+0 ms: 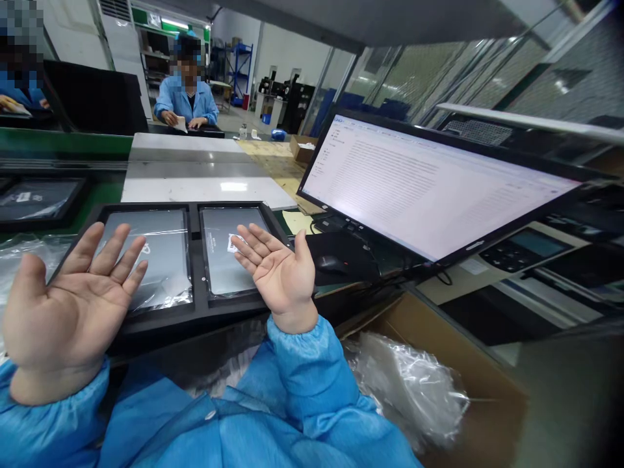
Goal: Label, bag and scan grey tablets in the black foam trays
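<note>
Both palms face up above the near side of a black tray with two compartments. My left hand has its fingers spread and holds nothing. It overlaps the left compartment, where a flat grey tablet-like panel lies under clear film. My right hand is empty too, with the thumb raised and the fingers stretched toward the right compartment. In that one lies a second grey panel bearing a small white label. Whether either hand touches the tray cannot be made out.
A monitor stands at the right, with a mouse on a black pad. Below is a cardboard box holding clear plastic bags. Another black tray lies at far left. A co-worker sits across the bench.
</note>
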Demonstrator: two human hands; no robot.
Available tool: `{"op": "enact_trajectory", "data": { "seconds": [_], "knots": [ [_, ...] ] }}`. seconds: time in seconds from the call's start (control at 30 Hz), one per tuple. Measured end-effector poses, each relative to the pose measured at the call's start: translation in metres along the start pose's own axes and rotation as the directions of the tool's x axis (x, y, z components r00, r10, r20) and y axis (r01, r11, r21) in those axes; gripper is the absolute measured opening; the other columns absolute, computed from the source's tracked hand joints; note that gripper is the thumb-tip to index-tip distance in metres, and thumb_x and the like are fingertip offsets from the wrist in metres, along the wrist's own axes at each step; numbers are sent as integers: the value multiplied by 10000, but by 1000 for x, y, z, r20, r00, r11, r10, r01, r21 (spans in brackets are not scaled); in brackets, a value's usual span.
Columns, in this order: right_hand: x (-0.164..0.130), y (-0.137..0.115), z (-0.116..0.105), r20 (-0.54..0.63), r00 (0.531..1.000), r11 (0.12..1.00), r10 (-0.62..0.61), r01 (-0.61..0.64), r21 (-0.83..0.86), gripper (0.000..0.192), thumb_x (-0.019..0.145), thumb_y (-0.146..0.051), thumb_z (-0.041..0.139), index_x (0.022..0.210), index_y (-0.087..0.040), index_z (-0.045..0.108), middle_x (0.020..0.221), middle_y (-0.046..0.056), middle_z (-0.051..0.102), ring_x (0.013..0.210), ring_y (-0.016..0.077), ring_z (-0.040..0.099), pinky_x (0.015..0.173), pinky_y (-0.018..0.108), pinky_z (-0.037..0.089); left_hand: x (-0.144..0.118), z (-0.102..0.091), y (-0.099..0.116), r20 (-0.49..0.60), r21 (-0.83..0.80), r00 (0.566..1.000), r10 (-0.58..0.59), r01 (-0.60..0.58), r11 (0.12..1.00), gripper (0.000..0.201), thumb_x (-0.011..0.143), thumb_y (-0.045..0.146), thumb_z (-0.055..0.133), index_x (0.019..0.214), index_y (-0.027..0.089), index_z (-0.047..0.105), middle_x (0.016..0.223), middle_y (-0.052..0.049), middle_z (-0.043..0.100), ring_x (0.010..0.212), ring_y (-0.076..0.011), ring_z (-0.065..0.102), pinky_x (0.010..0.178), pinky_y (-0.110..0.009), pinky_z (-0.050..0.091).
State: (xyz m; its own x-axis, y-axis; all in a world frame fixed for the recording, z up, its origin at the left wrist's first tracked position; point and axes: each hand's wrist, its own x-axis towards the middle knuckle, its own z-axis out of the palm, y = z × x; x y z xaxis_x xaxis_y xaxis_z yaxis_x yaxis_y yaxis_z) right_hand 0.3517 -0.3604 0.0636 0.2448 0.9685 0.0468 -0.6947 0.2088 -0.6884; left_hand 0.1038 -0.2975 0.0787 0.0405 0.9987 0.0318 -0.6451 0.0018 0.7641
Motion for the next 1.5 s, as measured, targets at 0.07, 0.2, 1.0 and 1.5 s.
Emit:
{"op": "enact_trajectory", "data": {
  "seconds": [0.07, 0.2, 1.0, 1.5],
  "knots": [
    [1, 1, -2, 17, 1000, 998, 0, -1, 55, 750, 1000, -758, 280, 1127, -174, 733, 1231, 152, 759, 1223, 295, 695, 1017, 462, 569, 1, 2, 0, -14, -4, 1000, -1, 1, 1000, 648, 991, 685, 355, 1266, 194, 676, 1397, -123, 655, 1288, -304, 640, 1187, -617, 430],
    [2, 3, -4, 18, 1000, 996, 3, -5, 91, 744, 1002, -756, 292, 1146, -176, 736, 1212, 146, 768, 1210, 291, 704, 1002, 460, 577, -1, 5, 2, -12, 11, 1000, -1, 1, 1000, 642, 996, 686, 339, 1257, 201, 668, 1386, -104, 665, 1287, -290, 640, 1243, -630, 343],
    [-5, -2, 3, 72, 997, 996, 2, 4, -86, 646, 990, -569, 629, 535, -199, 357, 370, -99, 253, 329, 43, 153, 373, 171, 236, 3, 9, 9, -41, -197, 987, -155, 144, 970, 625, 1065, 572, 234, 997, 126, 667, 936, -107, 679, 773, -186, 639, 549, -277, 550],
    [-120, 16, 65, 716, 668, 302, -201, 738, -604, 491, 875, -307, 731, 533, -232, 387, 477, -57, 295, 464, 110, 302, 502, 295, 346, -5, 2, 15, 134, -235, 963, -234, 260, 937, 416, 1096, 306, 338, 707, 197, 241, 585, 45, 253, 437, -79, 243, 386, -197, 183]
  ]
}}
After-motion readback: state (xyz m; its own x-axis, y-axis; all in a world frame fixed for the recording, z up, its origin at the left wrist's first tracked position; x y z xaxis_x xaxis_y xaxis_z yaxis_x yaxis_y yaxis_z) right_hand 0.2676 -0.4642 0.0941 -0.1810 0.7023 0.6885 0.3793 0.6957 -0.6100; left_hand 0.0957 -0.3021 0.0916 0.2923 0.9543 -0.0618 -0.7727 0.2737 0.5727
